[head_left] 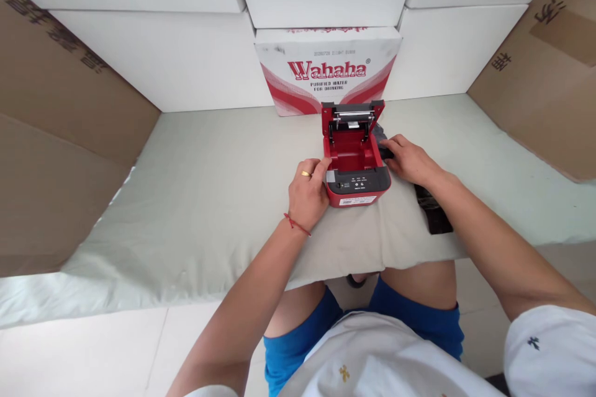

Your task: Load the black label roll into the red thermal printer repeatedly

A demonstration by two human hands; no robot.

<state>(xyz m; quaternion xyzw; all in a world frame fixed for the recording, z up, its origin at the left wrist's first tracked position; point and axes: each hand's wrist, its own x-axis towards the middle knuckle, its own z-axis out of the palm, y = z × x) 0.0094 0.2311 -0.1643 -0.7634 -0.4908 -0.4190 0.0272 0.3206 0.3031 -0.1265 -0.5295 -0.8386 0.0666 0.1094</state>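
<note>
A red and black label printer (pixel 357 183) stands on the cloth-covered table with its lid (pixel 352 118) raised, so its red inner bay shows bare. My left hand (pixel 309 193) grips the printer's left side, thumb and fingers at the rim of the bay. Beside the printer's right wall, my right hand (pixel 410 160) is closed on a small black object (pixel 385 153); most of that is hidden by the fingers and I cannot tell its kind. Some dark, crumpled material (pixel 378 131) lies just behind it, partly hidden by the printer.
A Wahaha water carton (pixel 328 71) stands right behind the printer, against stacked white boxes (pixel 186 56). Brown cardboard boxes flank the table at left (pixel 60 155) and right (pixel 544 93). Under my right forearm lies a shiny black item (pixel 435 214), near the table's front edge.
</note>
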